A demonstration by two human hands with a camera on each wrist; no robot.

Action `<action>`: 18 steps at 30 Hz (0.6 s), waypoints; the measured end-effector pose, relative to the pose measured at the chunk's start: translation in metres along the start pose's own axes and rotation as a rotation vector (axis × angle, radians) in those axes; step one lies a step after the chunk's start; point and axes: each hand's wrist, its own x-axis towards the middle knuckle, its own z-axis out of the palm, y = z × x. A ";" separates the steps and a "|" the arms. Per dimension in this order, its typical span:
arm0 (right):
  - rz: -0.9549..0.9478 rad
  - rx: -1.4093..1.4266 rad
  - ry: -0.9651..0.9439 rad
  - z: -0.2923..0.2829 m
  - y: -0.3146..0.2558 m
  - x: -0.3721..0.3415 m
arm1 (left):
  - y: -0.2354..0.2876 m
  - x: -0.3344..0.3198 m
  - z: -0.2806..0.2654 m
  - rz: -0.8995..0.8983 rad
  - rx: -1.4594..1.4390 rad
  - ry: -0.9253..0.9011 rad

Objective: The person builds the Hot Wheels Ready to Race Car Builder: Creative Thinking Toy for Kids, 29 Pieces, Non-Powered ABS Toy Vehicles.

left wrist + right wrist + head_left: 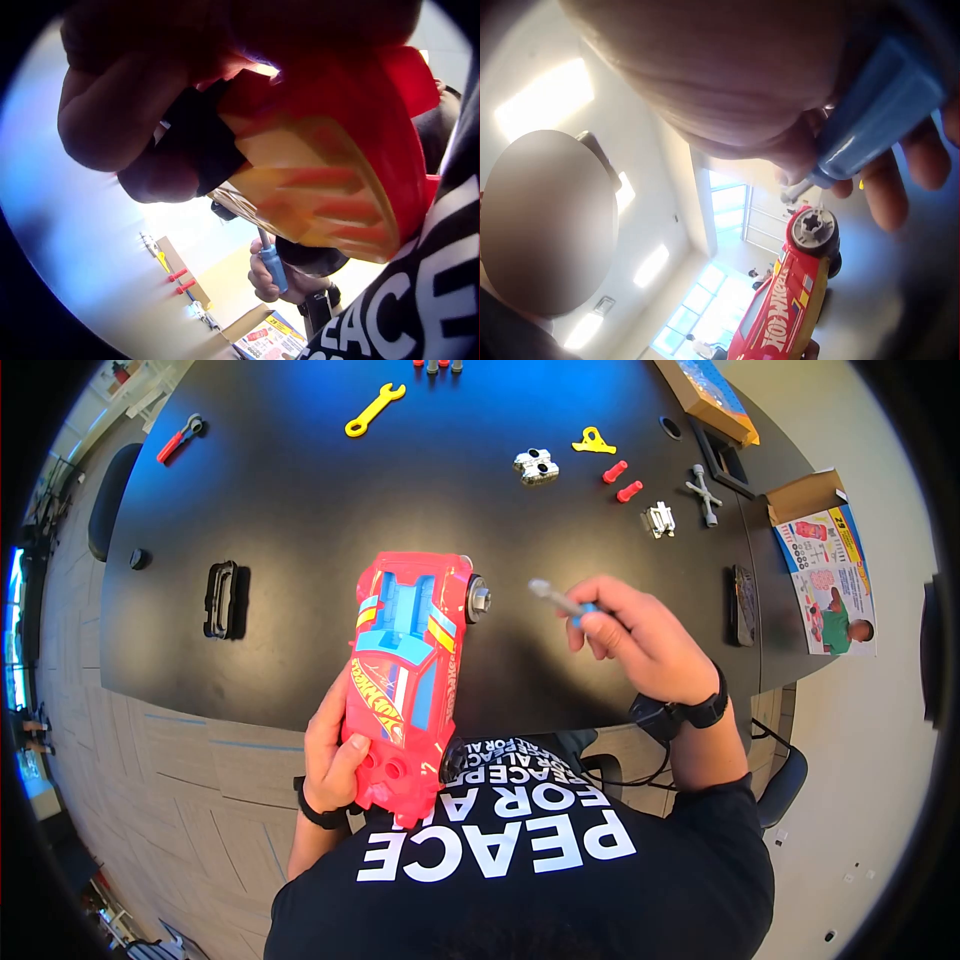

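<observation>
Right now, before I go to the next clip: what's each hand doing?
Left hand: closed, holding the red toy car.
Right hand: closed, holding the blue-handled screwdriver.

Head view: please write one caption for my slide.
At a dark table, the left grip holds a red toy car; the right grip holds a blue-handled tool.

The red Hot Wheels toy car [408,675] is up in the left hand [335,750], blue windows and yellow-lettered hood facing upward, nose-to-tail line running away from the body, a black wheel [480,599] with grey hub jutting from its far right corner! And the blue-handled screwdriver [881,109], pinched in the right hand [645,645], has its grey tip near that wheel, clearly apart.
</observation>
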 end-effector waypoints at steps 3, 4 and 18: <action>0.066 -0.015 0.085 -0.006 0.007 0.000 | 0.002 0.001 -0.001 0.008 0.007 0.004; 0.004 0.001 0.176 -0.002 0.010 0.003 | 0.001 0.001 -0.001 0.009 0.008 0.003; 0.225 -0.783 1.030 -0.108 0.194 0.051 | 0.035 0.043 -0.011 0.006 0.583 -0.162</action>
